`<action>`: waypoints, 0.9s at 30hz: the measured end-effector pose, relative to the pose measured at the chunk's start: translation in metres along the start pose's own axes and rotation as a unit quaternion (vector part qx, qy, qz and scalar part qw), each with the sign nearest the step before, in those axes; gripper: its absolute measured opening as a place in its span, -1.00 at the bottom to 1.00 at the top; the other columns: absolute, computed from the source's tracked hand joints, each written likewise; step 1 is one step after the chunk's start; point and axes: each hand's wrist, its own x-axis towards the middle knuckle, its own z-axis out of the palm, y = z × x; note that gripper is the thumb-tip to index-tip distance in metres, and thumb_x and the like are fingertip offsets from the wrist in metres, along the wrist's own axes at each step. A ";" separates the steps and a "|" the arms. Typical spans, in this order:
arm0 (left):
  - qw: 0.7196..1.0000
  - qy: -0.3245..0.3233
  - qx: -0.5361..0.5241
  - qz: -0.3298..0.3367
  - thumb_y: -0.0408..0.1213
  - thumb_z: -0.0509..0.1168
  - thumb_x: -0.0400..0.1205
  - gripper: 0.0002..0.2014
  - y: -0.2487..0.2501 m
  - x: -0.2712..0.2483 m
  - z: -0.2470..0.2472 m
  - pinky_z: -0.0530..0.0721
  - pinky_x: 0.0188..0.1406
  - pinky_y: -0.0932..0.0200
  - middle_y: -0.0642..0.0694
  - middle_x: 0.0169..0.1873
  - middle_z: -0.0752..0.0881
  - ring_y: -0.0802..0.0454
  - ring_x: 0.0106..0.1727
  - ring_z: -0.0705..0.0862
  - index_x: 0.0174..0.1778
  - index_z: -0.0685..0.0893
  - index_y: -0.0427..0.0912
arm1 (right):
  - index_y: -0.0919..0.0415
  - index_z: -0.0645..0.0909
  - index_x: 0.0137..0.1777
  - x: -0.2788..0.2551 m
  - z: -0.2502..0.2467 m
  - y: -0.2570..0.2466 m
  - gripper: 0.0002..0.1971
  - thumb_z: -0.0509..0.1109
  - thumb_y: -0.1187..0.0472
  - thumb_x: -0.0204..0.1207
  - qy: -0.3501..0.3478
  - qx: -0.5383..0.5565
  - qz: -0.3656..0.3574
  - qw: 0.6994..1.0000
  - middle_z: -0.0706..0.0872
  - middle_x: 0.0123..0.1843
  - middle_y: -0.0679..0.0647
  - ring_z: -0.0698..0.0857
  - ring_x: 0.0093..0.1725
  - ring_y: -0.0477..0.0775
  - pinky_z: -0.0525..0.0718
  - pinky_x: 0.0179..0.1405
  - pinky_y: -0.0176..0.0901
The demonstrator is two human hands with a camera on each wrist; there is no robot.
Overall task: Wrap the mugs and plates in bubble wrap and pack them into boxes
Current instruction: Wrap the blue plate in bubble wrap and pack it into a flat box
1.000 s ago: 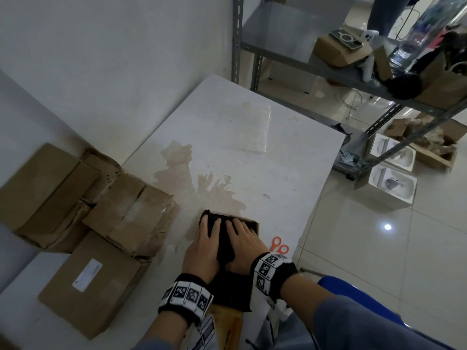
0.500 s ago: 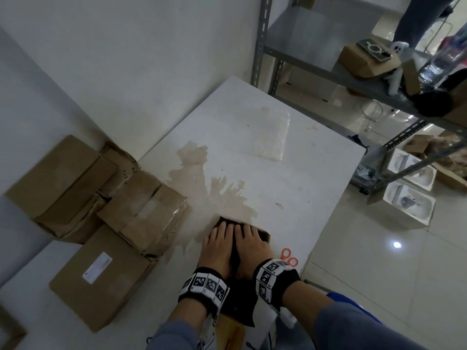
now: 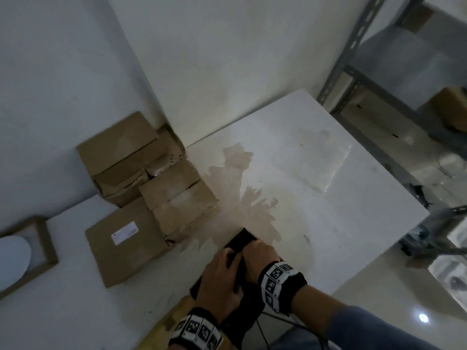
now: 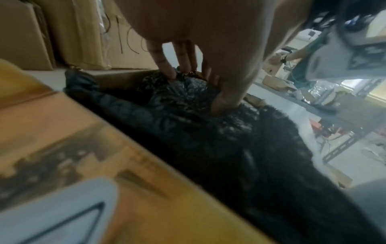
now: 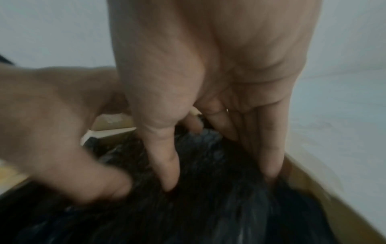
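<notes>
A bundle of black bubble wrap fills a small brown cardboard box at the near edge of the white table. Whatever is wrapped inside is hidden. My left hand sits on the bundle's left side; in the left wrist view its fingers and thumb point down and press into the wrap. My right hand is right beside it, with straight fingers pushing the wrap down along the box's right wall.
Closed cardboard boxes are stacked against the wall at left, with a labelled flat box in front. An open box holding a white plate is at far left. A clear bubble wrap sheet lies mid-table. Metal shelving stands right.
My hands lay flat side by side on the wrap before; now their fingers are angled down into the box. The head view has swung left, and the scissors are out of sight.
</notes>
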 end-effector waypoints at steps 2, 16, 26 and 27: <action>0.998 -0.027 0.000 -0.065 0.14 0.18 0.51 -0.19 0.010 -0.009 0.003 0.47 0.43 -0.02 -0.09 0.59 0.09 -0.19 0.59 0.22 0.68 0.04 0.07 | 0.26 0.63 0.20 -0.001 -0.014 0.002 -0.76 0.27 0.17 0.63 -0.016 -0.012 -0.035 0.999 0.67 0.23 0.22 0.70 0.19 0.26 0.68 0.03 0.04; 0.974 -0.014 -0.019 -0.225 0.17 0.22 0.43 -0.19 0.041 -0.032 0.022 0.32 0.50 -0.08 -0.11 0.61 0.06 -0.17 0.65 0.06 0.62 0.15 0.11 | 0.28 0.27 0.44 0.023 -0.011 0.010 -0.34 0.49 0.17 0.42 -0.002 -0.101 -0.185 0.977 0.45 0.35 0.36 0.57 0.24 0.32 0.63 0.12 0.02; 0.955 0.024 -0.115 -0.273 -0.38 0.39 0.40 -0.09 0.039 -0.038 0.033 0.41 0.49 0.01 -0.19 0.63 -0.14 -0.24 0.68 0.03 0.64 0.12 0.07 | 0.17 0.15 0.49 0.019 0.014 0.008 -0.16 0.58 0.05 0.34 -0.007 -0.164 -0.186 0.969 0.38 0.32 0.34 0.45 0.27 0.35 0.74 -0.07 0.01; 0.953 0.030 -0.120 -0.275 -0.40 0.43 0.37 -0.05 0.038 -0.041 0.035 0.50 0.37 0.04 -0.21 0.64 -0.13 -0.27 0.64 0.14 0.64 0.12 0.08 | 0.18 0.15 0.49 0.017 0.016 0.010 -0.15 0.59 0.04 0.34 -0.012 -0.171 -0.187 0.967 0.39 0.31 0.33 0.47 0.25 0.33 0.71 -0.11 -0.02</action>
